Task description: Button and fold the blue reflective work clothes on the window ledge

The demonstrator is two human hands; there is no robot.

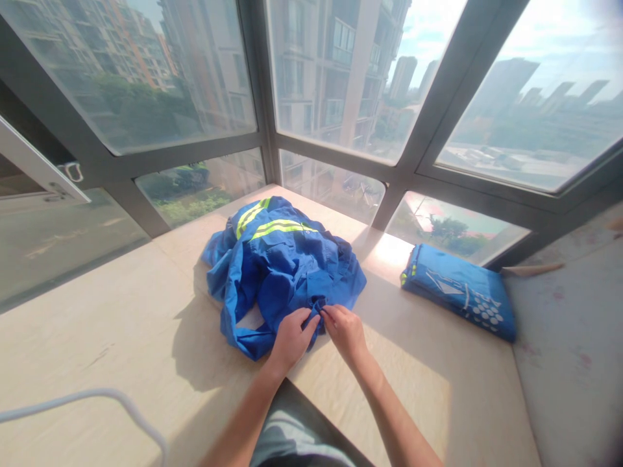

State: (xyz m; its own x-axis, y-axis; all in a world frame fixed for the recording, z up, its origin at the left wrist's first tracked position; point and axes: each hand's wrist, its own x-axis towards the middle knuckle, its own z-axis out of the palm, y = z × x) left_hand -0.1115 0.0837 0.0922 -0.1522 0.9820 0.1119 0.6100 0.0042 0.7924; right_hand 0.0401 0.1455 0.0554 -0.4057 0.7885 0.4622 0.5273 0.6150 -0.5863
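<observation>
A blue work jacket [287,263] with yellow and silver reflective bands lies crumpled on the stone window ledge [121,305]. At its near edge, my left hand [293,334] is closed with thumb and fingers pinching a bunched bit of the blue cloth. Close beside it, my right hand [344,329] pinches the same part of the jacket between thumb and fingertips. The two hands nearly touch. Whether a button or a cuff is between the fingertips is too small to make out.
A folded blue garment [457,288] with white print lies at the right by the wall [574,337]. A white cable [97,394] curves over the ledge at lower left. Windows with grey frames [335,162] border the ledge, and a white open sash [36,162] juts in at left.
</observation>
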